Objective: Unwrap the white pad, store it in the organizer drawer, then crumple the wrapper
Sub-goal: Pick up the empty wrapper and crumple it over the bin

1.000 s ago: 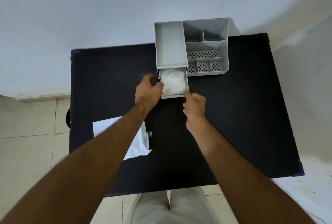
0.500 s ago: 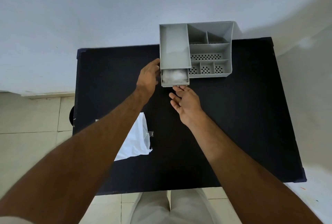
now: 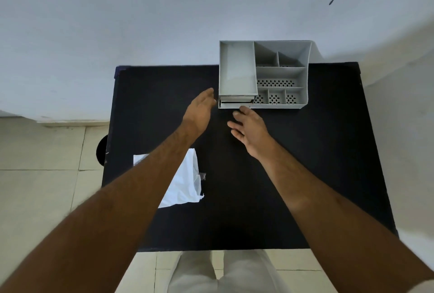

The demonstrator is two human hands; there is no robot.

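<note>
A grey desk organizer (image 3: pixel 237 69) stands at the far edge of the black table (image 3: pixel 305 163). Its drawer (image 3: pixel 236 103) at the lower left is pushed in, and the white pad is hidden inside. My right hand (image 3: pixel 250 128) is open just in front of the drawer, fingertips close to its front. My left hand (image 3: pixel 200 110) is open, flat, just left of the drawer and not touching it. The white wrapper (image 3: pixel 185 184) lies flat on the near left of the table, partly under my left forearm.
The organizer has several small compartments (image 3: pixel 279 81), some with perforated floors. A white wall rises right behind the table. Tiled floor shows to the left, and my light trousers (image 3: pixel 220 271) are at the near table edge.
The drawer with the white pad has slid from pulled out to shut. Both hands have let go and drawn back a little, fingers spread.
</note>
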